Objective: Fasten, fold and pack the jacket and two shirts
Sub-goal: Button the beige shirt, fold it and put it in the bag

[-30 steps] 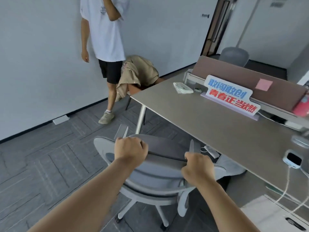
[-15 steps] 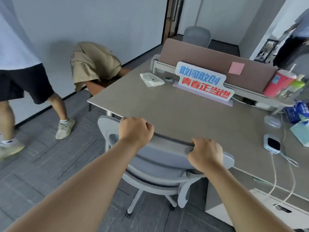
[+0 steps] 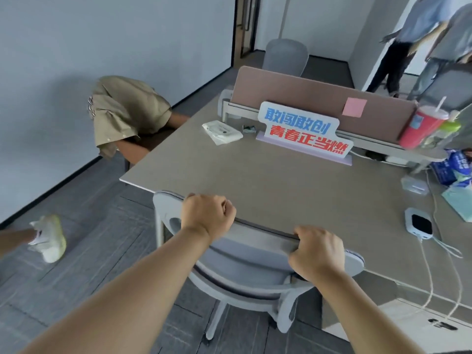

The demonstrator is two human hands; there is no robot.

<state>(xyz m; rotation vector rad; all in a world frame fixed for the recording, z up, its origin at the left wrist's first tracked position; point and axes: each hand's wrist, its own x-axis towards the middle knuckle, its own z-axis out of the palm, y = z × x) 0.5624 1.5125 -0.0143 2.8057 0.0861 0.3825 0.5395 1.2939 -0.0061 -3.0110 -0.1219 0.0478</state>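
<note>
A khaki jacket [image 3: 125, 108] hangs draped over a brown chair [image 3: 143, 146] at the far left corner of the table [image 3: 255, 175]. Both my hands grip the top edge of a grey office chair's backrest [image 3: 245, 251], which is pushed in against the table's near edge. My left hand [image 3: 207, 215] curls over the left part of the backrest. My right hand [image 3: 316, 251] grips its right part. No shirts are visible.
A blue-and-red sign [image 3: 304, 131], a white packet [image 3: 222, 131], a red cup [image 3: 421, 126], a charger with cables [image 3: 419, 226] and blue packets [image 3: 452, 167] sit on the table. A person's shoe [image 3: 48, 236] is at the left; two people [image 3: 429, 39] stand at the far right.
The grey chair has rolled in against the table with both hands still gripping its backrest. The person in the white shirt has moved off to the left.
</note>
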